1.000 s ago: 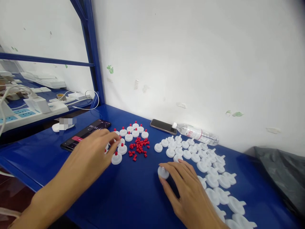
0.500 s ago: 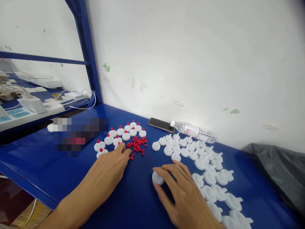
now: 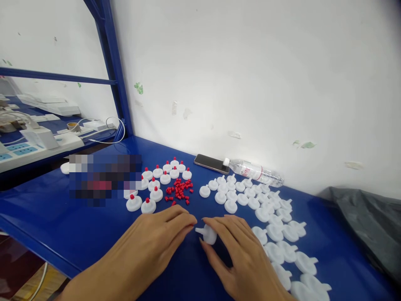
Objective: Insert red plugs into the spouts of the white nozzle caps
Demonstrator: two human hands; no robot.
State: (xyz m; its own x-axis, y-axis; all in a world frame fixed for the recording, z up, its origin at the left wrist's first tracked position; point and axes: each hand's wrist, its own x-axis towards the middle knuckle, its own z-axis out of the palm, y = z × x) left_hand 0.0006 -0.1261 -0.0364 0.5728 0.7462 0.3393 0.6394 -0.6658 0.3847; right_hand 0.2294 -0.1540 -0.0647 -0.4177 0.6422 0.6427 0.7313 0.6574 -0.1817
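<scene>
My right hand (image 3: pixel 238 251) holds a white round cap (image 3: pixel 209 235) between thumb and fingers, its thin spout pointing left. Just left of that spout is my left hand (image 3: pixel 166 230), fingers pinched together; whatever they hold is hidden. Beyond my left hand lies a loose pile of small red caps (image 3: pixel 180 190). White caps with red tips (image 3: pixel 156 194) stand upright around the pile's left and far sides. Many white caps without red tips (image 3: pixel 275 232) spread over the blue table beyond and right of my right hand.
A phone (image 3: pixel 211 163) and a clear plastic bottle (image 3: pixel 255 171) lie along the wall. Dark grey plastic (image 3: pixel 363 225) covers the right edge of the blue table (image 3: pixel 103 225). Power strips and cables sit on the rack (image 3: pixel 59 146) at left.
My left hand has moved from beside the red pile towards my right hand, near the spout. The white cap in my right hand now shows its spout pointing left.
</scene>
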